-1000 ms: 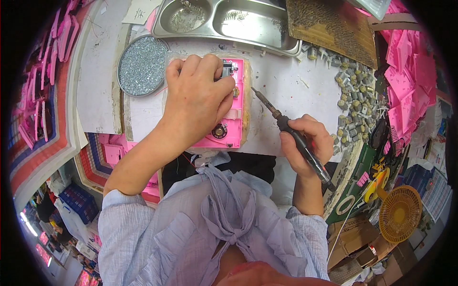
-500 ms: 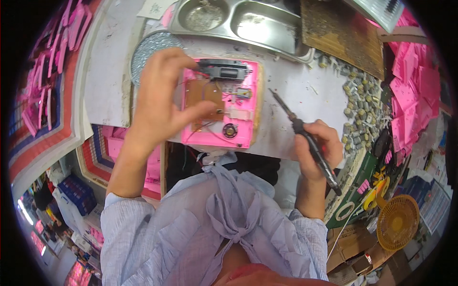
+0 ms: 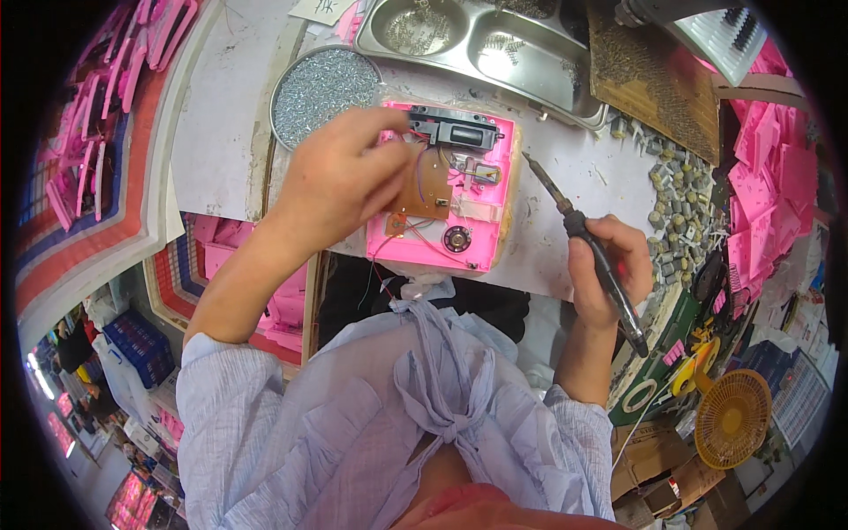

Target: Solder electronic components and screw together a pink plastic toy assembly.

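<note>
An open pink plastic casing (image 3: 503, 199) lies on the bench in front of me. Inside it are a brown circuit board (image 3: 428, 185), a black rectangular module (image 3: 459, 132), a small motor (image 3: 484, 173), a round black part (image 3: 457, 238) and thin wires. My left hand (image 3: 340, 177) is over the casing's left side, fingers curled together near the board's edge; whatever may be between the fingertips is hidden. To the right of the casing, my right hand (image 3: 609, 265) is closed around the black handle of a soldering iron (image 3: 587, 243). Its metal tip points up-left, apart from the casing.
A round tray of small screws (image 3: 322, 93) stands behind my left hand. Beyond the casing is a steel compartment tray (image 3: 530, 88), beside a brown board (image 3: 649, 84). Several small motors (image 3: 676, 208) are heaped at the right, near stacked pink parts (image 3: 751, 194).
My left hand's fingers have drawn together, where the thumb was stretched across the board before. The whole view has shifted a little; my right hand still holds the iron beside the casing.
</note>
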